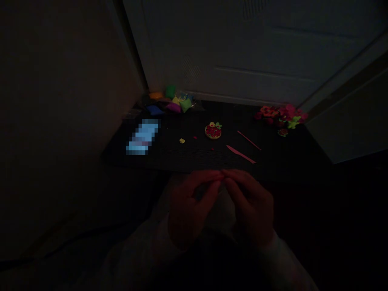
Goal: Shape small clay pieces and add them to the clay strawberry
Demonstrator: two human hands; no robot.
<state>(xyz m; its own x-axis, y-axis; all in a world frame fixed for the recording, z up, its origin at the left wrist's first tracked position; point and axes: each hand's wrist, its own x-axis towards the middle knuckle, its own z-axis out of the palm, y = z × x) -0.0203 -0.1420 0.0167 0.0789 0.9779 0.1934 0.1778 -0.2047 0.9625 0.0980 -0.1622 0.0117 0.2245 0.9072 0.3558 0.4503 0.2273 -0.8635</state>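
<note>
My left hand and my right hand meet fingertip to fingertip in front of the table's near edge. Both are pinched closed; whatever lies between the fingertips is too dark and small to make out. Just beyond them on the dark table lie a pink plastic knife and a thin pink modelling stick. Farther in sits a small round clay piece with a yellow rim, red top and flower-like bits. Near it are a yellow clay lump and small red bits.
A lit, blurred-out phone screen lies at the left. Coloured clay packets are heaped at the back left. Bright pink, orange and green clay shapes cluster at the back right. A pale panelled door stands behind the table. The room is dim.
</note>
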